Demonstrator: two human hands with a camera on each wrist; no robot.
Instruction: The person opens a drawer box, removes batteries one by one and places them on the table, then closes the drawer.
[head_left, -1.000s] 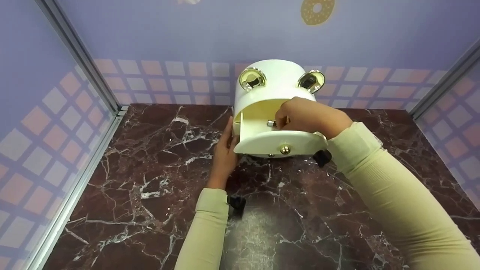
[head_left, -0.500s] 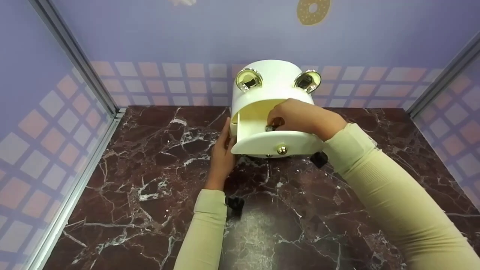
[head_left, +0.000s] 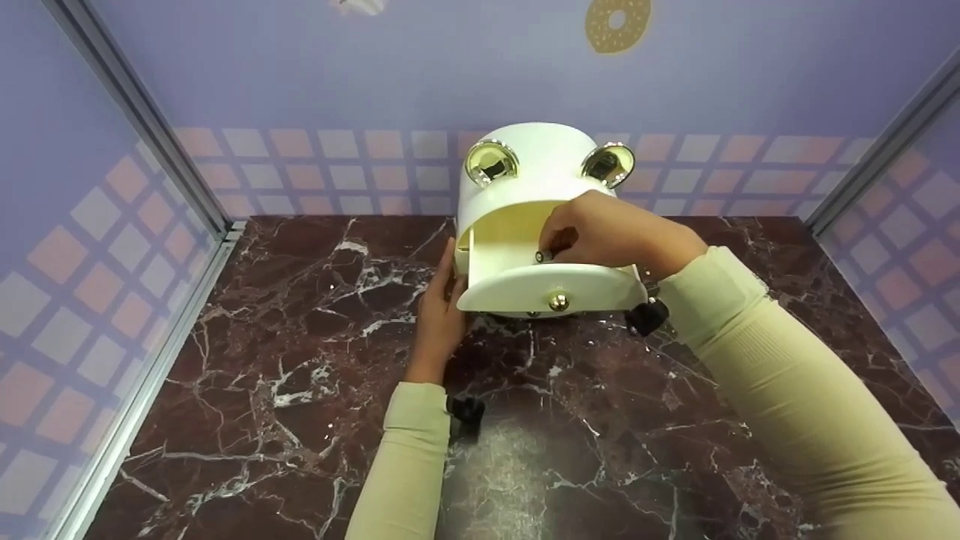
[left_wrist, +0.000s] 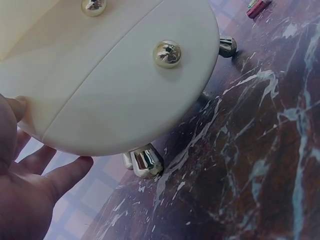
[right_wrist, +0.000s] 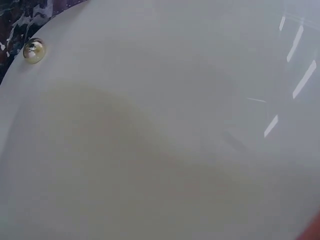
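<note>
A white rounded storage box with two gold round ears stands by the back wall. Its upper drawer, with a gold knob, is pulled out. My right hand reaches into that drawer and pinches a small dark cylinder with a pale ring-like end; its kind is unclear. Most of that cylinder is hidden by the fingers. Along the box's left side lies my left hand, fingers extended. In the left wrist view, the left thumb touches the white front near the lower drawer. The right wrist view is mostly white drawer front.
Gold feet hold the box up from the dark marbled table. In the left wrist view a small pink and green item lies past the box. Patterned walls stand at the back and both sides.
My right hand stays in the drawer and shifts slightly; the cylinder turned so its end faces the camera. My left hand has stayed at the box's side. The view has drifted a little.
</note>
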